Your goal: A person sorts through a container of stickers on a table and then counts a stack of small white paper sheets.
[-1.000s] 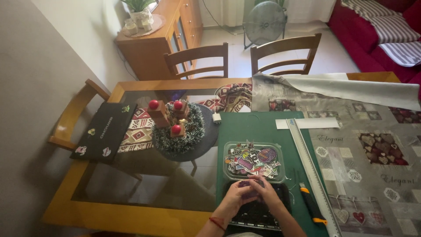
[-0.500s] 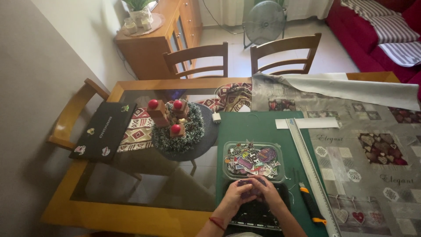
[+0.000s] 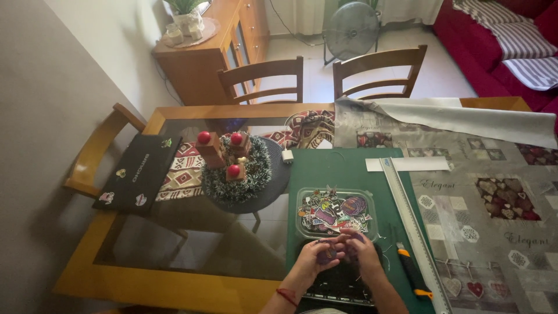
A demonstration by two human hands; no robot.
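Note:
My left hand and my right hand meet over the near end of a green cutting mat. Together they pinch a small purple sticker between the fingertips. Just beyond the fingers stands a clear plastic tray filled with several colourful stickers. Under my wrists lies a dark tray, partly hidden by my hands. A red band circles my left wrist.
A long metal ruler and a black-and-orange utility knife lie right of my hands. Patterned cloth covers the table's right side. A candle wreath and a black laptop sit on the glass top to the left.
My hands stay over the dark tray, with only small finger movements on the sticker. The view has not shifted noticeably.

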